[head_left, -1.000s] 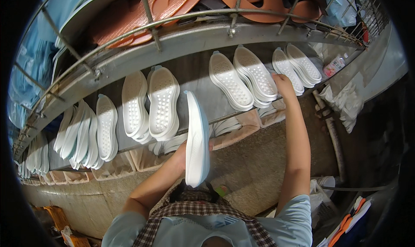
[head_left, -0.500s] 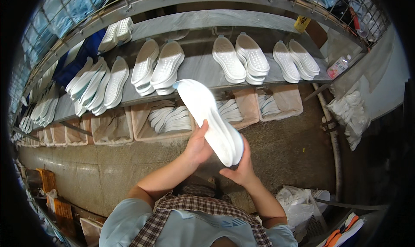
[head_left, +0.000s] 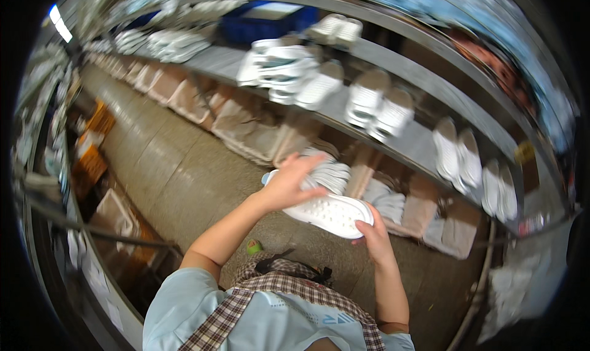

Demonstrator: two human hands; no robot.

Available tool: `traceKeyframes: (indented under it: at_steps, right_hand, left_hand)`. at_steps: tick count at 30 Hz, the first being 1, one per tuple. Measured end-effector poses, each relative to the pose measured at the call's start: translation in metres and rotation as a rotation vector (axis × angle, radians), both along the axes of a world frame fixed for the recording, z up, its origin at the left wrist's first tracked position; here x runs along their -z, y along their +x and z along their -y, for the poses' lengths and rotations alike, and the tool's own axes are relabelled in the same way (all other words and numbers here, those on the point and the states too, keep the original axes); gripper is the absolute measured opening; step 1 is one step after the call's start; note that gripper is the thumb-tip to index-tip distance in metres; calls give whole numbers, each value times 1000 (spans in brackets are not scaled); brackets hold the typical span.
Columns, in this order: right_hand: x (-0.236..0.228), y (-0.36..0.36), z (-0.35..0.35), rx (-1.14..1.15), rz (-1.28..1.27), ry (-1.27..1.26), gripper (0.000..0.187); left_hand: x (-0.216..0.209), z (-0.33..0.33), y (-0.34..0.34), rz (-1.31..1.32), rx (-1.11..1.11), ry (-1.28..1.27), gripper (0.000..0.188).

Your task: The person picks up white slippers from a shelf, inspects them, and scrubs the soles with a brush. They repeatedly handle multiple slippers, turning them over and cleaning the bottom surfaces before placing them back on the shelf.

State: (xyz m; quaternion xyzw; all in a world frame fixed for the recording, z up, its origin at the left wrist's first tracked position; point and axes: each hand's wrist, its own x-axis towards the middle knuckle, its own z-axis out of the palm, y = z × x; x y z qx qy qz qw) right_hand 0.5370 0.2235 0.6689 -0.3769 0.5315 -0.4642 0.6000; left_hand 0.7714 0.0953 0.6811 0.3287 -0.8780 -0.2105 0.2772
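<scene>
A white shoe sole (head_left: pixel 329 214), dotted with small holes, lies slantwise in front of my body. My right hand (head_left: pixel 375 233) grips its right end, thumb on the top face and fingers underneath. Over its left part, my left hand (head_left: pixel 290 182) spreads its fingers, with the thumb lying near or on the sole. A light blue tip (head_left: pixel 266 178) pokes out beyond that hand; the part between is covered. Whether one sole or a stacked pair is held, I cannot tell.
White soles in pairs and piles (head_left: pixel 384 108) line the grey shelf (head_left: pixel 424 143) ahead. Below stand lined baskets (head_left: pixel 246 133), some holding soles. A blue crate (head_left: pixel 267 22) sits farther back on the shelf. Orange crates (head_left: pixel 98 120) stand along the left side.
My view has swung left. The sole has been turned from smooth side to holed side and lies flatter. My left hand has loosened its grip and spread its fingers.
</scene>
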Motion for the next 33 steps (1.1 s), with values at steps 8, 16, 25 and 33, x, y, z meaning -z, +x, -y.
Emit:
traceKeyframes:
  at_steps: [8,16,25,33]
  right_hand:
    - [-3,217,136,-635,43,-103,68]
    - [3,426,209,-731,55,-147,43]
    - [44,564,254,-1165,126,10,29]
    - [51,673,332,-1438,284,-27,65]
  left_hand:
    - [12,23,222,83,-161,549,52]
    - [42,4,409,-1431,-594,910,57]
    - [43,5,521,-1702,-766,655,55]
    - [24,63,582,-1700,-1181,304,45]
